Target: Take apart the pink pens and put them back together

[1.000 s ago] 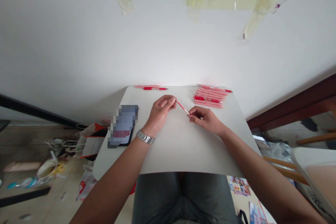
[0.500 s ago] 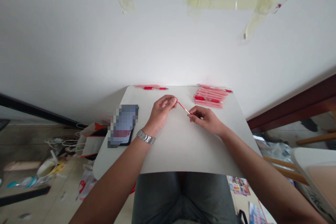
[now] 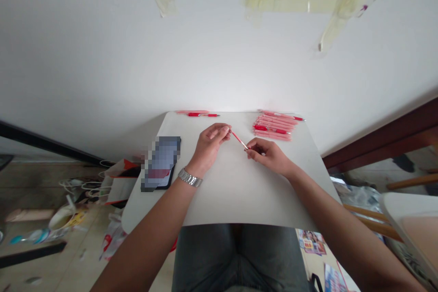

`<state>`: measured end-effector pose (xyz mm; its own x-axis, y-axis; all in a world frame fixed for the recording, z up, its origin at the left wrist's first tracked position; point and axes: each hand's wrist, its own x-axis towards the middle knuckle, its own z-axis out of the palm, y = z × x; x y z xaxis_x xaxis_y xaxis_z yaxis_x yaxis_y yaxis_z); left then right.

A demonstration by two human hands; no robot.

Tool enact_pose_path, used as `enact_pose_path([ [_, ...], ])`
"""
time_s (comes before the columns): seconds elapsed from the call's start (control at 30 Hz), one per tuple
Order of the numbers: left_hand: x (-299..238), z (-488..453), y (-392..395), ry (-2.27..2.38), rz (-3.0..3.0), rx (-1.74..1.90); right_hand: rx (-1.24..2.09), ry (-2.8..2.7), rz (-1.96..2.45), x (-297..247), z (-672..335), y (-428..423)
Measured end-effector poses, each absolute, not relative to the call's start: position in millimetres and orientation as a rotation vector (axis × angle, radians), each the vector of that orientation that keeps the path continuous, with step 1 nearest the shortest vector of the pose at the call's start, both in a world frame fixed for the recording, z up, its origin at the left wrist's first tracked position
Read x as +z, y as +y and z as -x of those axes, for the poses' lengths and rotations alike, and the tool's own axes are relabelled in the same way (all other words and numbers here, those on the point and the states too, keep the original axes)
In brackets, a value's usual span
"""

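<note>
A thin red pen refill (image 3: 238, 139), pale toward its lower right end, slants between my two hands above the white table. My left hand (image 3: 212, 139), with a metal watch on the wrist, pinches the upper left end between thumb and fingers. At the lower right end, the thumb and forefinger of my right hand (image 3: 265, 154) close on it. My fingertips hide both ends. Behind my right hand lies a pile of pinkish pens (image 3: 275, 123), with a few brighter red pen parts on it. Some red pens (image 3: 198, 114) lie along the back edge at left.
A phone (image 3: 162, 162), its screen blurred out, lies on the left of the table (image 3: 239, 196). The table's back edge meets a white wall (image 3: 219, 68) with tape on it. Bags, cables and a bottle (image 3: 36, 237) lie on the floor at left; a chair (image 3: 407, 210) stands at right.
</note>
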<state>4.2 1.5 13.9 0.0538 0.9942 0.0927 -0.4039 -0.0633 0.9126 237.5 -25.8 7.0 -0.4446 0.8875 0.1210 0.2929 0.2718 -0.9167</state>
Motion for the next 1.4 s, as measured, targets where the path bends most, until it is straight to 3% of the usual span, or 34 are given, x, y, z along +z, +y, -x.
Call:
enact_pose_path([
  [0.33, 18.3, -0.3, 2.2, 0.79, -1.056, 1.395, 1.182, -1.849, 1.051, 4.8, -239.2, -24.6],
  [0.63, 23.8, 12.0, 5.1, 1.023, -1.351, 1.675, 1.171, -1.807, 1.067, 8.5, -239.2, -26.1],
  [0.93, 7.8, 21.3, 11.0, 1.448, -2.079, 1.381, 1.168, -1.798, 1.034, 4.9, -239.9, -25.0],
  [1.4, -3.8, 23.6, 12.4, 1.658, -2.174, 1.131, 1.178, -1.807, 1.052, 4.2, -240.0, -24.8],
])
